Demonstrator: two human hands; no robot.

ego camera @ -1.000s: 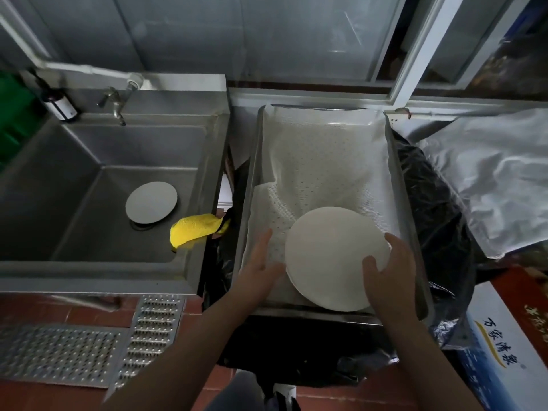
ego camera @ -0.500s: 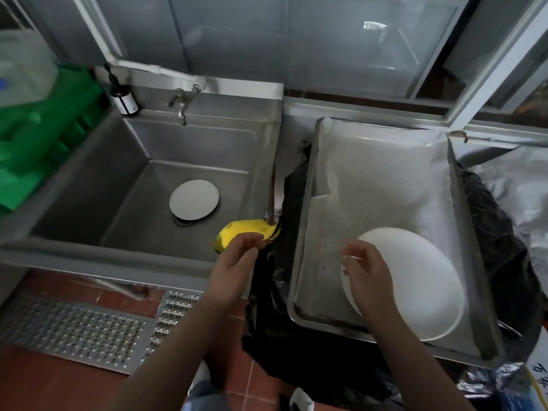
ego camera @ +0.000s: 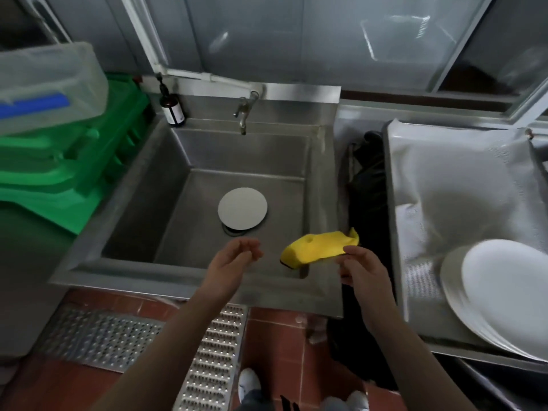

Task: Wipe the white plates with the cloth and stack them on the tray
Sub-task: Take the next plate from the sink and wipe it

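A yellow cloth (ego camera: 317, 247) hangs over the near right corner of the steel sink (ego camera: 178, 280). My right hand (ego camera: 363, 269) pinches the cloth's right end between thumb and fingertips. Over the sink's front rim hovers my left hand (ego camera: 234, 259), fingers loosely curled and holding nothing. One white plate (ego camera: 242, 208) lies flat on the sink bottom over the drain. At the right, a stack of white plates (ego camera: 504, 295) rests in the near end of the steel tray (ego camera: 390, 203), which is lined with a white perforated mat.
A tap (ego camera: 244, 114) and a dark bottle (ego camera: 173, 109) stand at the sink's back edge. Green crates (ego camera: 74, 173) with a clear plastic box (ego camera: 47, 87) on top sit left of the sink. A black bag (ego camera: 367, 188) fills the gap between sink and tray. A metal floor grate (ego camera: 207, 351) lies below.
Both hands let go of the plate in the tray and swung left towards the sink. My right hand has reached the yellow cloth and taken hold of it. My view turned left.
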